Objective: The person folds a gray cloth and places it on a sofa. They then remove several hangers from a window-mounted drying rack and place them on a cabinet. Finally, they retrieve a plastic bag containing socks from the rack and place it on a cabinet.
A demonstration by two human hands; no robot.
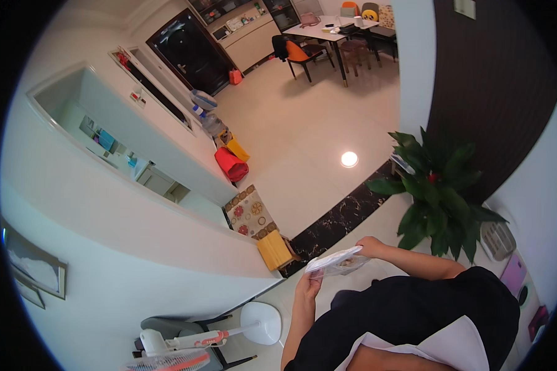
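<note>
Between my two hands, in front of my body, is a thin clear plastic bag (341, 266) with a white upper edge. Something brownish shows faintly through its side, too small to tell. My left hand (310, 284) grips the bag's left end from below. At the opposite end, my right hand (370, 246) pinches the upper corner. Beneath the bag lies pale floor tile, and a small wooden stool (275, 250) stands beyond my left hand.
A leafy potted plant (438, 199) rises at right. On the left are a standing fan (190, 341) and a grey chair (171, 327). A dark marble strip (339, 220) crosses the floor ahead. Farther off are a patterned mat (250, 213), red bag (232, 164), and dining table (315, 30).
</note>
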